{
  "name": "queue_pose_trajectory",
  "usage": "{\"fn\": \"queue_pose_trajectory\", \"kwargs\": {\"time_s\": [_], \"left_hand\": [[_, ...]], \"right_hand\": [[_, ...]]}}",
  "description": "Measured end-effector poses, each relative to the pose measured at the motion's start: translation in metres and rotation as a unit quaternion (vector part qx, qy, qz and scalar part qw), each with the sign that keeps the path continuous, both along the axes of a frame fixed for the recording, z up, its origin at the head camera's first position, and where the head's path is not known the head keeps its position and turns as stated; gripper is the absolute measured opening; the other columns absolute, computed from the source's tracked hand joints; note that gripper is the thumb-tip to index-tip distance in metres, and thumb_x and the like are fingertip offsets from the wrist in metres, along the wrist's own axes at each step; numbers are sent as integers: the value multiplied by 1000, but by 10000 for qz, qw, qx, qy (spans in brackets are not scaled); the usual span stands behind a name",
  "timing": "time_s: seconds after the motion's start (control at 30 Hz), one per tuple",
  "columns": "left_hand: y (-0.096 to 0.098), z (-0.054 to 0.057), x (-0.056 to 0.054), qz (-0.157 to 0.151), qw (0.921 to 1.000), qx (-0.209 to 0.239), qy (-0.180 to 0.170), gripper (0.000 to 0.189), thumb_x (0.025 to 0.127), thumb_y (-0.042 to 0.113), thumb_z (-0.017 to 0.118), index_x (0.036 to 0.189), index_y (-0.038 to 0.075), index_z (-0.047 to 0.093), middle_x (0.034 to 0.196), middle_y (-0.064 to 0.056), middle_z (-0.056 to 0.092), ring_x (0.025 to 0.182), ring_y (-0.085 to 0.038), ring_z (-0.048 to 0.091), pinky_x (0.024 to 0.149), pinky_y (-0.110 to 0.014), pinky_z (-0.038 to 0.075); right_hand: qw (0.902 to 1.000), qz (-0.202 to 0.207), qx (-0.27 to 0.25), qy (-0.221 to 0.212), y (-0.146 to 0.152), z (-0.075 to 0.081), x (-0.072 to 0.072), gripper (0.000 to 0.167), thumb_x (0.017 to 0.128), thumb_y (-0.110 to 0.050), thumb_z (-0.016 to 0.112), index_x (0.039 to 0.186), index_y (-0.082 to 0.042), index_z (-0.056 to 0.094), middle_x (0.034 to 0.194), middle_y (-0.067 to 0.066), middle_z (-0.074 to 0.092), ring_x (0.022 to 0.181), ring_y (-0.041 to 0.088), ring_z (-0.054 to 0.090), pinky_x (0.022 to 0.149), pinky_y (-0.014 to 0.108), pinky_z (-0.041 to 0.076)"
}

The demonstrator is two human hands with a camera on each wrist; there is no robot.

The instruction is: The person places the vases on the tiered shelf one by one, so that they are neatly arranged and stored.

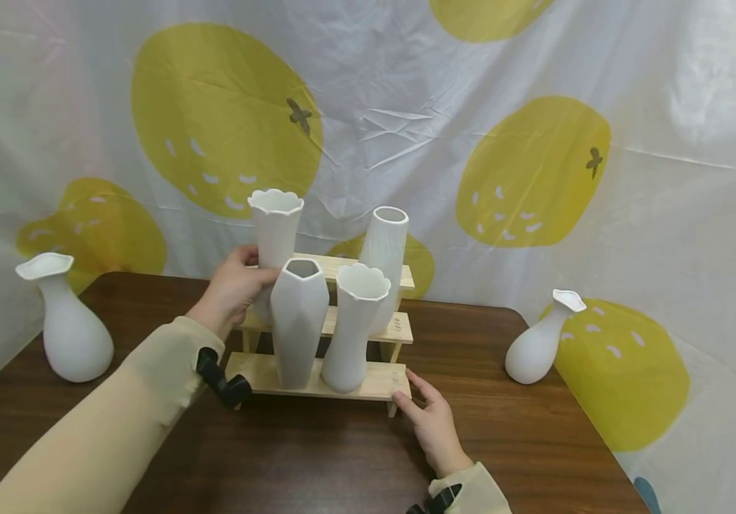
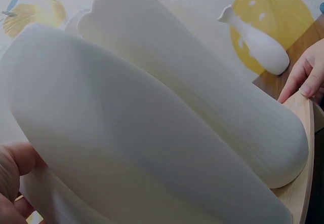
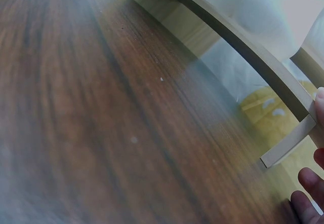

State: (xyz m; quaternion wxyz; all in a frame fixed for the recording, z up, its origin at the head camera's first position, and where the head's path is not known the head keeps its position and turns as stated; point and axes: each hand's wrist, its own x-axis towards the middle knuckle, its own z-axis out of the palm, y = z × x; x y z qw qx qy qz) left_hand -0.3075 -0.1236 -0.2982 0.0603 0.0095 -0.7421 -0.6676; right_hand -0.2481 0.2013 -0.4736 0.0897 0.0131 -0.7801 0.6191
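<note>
A three-step wooden stand bears several white vases. My left hand grips a tall scalloped-rim vase at the back left; its lower part is hidden behind a faceted vase. That faceted vase stands on the lowest step beside another scalloped-rim vase, which is narrower at the waist. Behind them, on the middle step, rises a slim tapered vase. My right hand pinches the right end of the lowest step between thumb and fingers. In the right wrist view, its lower fingers hang below the step.
Bulb-shaped vases with flared necks stand apart on the brown wooden table, one vase at the left and another vase at the right. A white curtain with yellow fruit prints hangs behind the table.
</note>
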Motion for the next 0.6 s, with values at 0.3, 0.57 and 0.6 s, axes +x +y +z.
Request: {"fn": "queue_pose_trajectory", "kwargs": {"time_s": [0.3,0.57,0.6], "left_hand": [[2,-2,-4,-31,9999,-80,-81,66,83,8,69,141,0,37,137,-19,41,121,-36,41,100,-52,35],[1,-3,-7,-126,9997,-159,-129,68,83,11,69,142,2,36,139,-18,41,122,-36,41,101,-52,34],[1,-3,-7,-140,9997,-167,-143,68,84,11,69,143,2,36,139,-18,40,122,-36,40,102,-53,34]], "right_hand": [[10000,1,-17,59,0,0,1,58,86,-22,74,137,-3,53,127,16,58,111,26,54,84,23,45],[10000,25,12,81,0,-1,0,58,87,-23,74,136,-1,53,126,18,59,109,27,55,83,24,46],[10000,20,27,82,0,-1,-1,58,87,-23,74,136,-1,53,126,18,59,109,27,55,83,24,46]]}}
